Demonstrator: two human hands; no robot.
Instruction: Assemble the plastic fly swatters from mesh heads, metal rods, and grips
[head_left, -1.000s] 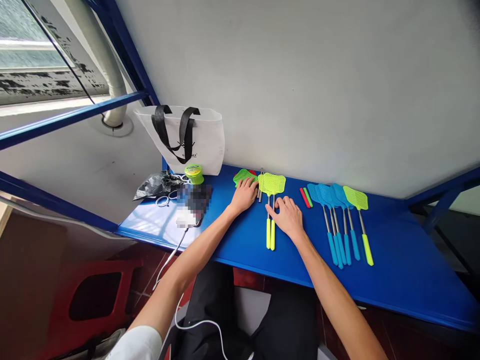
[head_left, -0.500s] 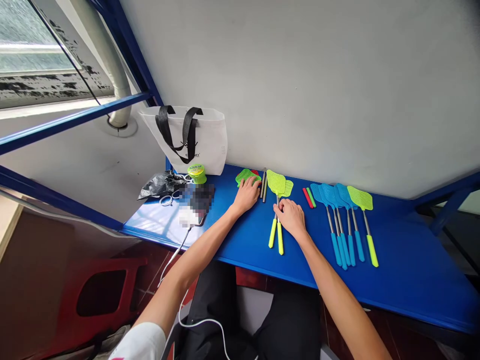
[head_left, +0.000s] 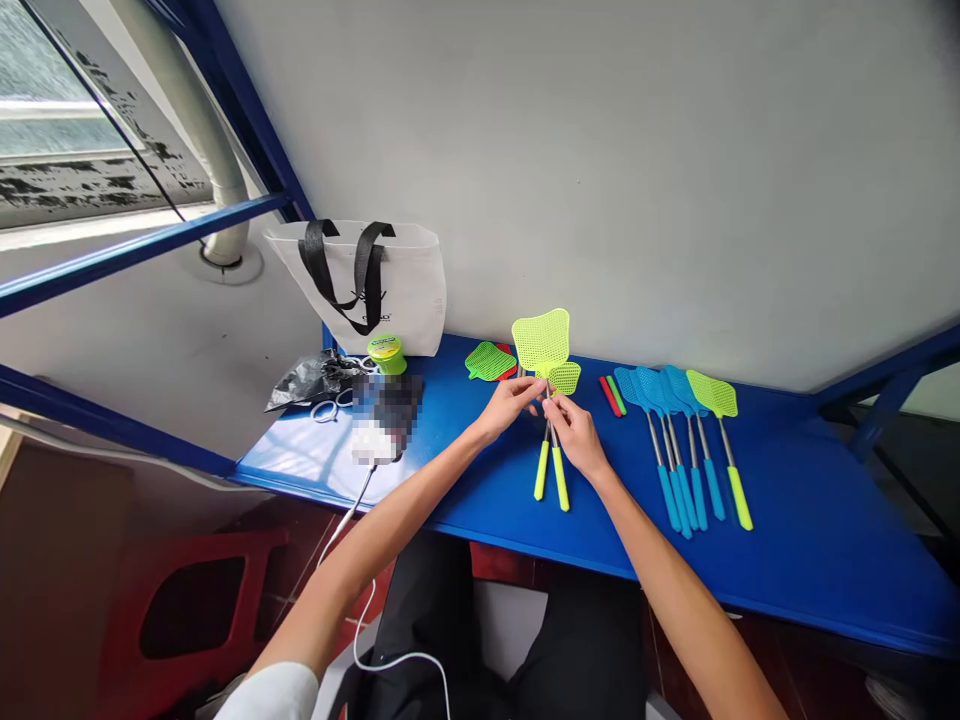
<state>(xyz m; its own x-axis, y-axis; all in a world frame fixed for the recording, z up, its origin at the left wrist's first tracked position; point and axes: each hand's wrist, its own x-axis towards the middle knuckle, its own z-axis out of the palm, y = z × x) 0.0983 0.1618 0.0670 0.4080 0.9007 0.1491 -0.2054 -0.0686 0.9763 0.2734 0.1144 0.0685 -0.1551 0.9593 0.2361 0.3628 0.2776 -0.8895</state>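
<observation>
A yellow-green fly swatter (head_left: 541, 342) is raised over the table, its mesh head tilted up. My left hand (head_left: 510, 408) pinches it near the neck, just below the head. My right hand (head_left: 576, 435) is closed on the metal rod a little lower down. Behind it lies a second yellow-green fly swatter (head_left: 564, 378), partly covered by my hands. Two yellow-green handles show below my hands; the fingers hide which rod joins which. Left of my left hand lie a green swatter head (head_left: 490, 362) and a red piece (head_left: 505, 350), with metal rods mostly hidden.
To the right lie red and green handles (head_left: 611, 396), several blue fly swatters (head_left: 679, 450) and another yellow-green swatter (head_left: 718, 396). At left are a white bag (head_left: 405, 290), a green tub (head_left: 386, 354), a black plastic bag (head_left: 304, 382) and a white cable (head_left: 352, 510).
My left hand has left the green swatter head and moved right to the yellow-green swatter. That swatter's head has risen off the table, now held by both hands.
</observation>
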